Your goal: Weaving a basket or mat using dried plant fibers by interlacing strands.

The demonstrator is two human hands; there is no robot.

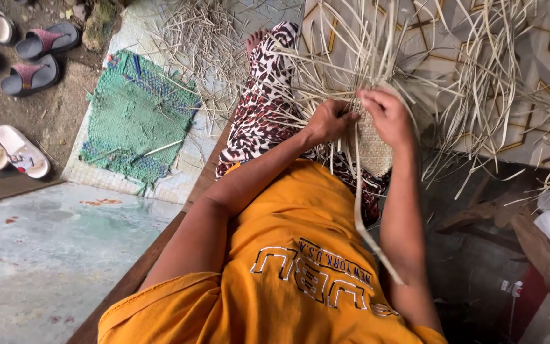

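A partly woven piece of pale straw (pixel 374 141) rests on my lap, over a spotted red, black and white cloth (pixel 263 108). Many loose straw strips (pixel 351 48) fan out from its far edge. My left hand (pixel 329 121) is closed on the strips at the weave's left edge. My right hand (pixel 386 114) pinches strips at the top of the woven part. One long strip (pixel 359 210) hangs down from between my hands across my orange shirt.
A worn green mat (pixel 138 114) lies on the floor at left, with scattered straw scraps (pixel 202 41) beyond it. Several sandals (pixel 33 54) sit at the far left. More straw bundles (pixel 498 70) spread to the right above a dark wooden frame (pixel 517 223).
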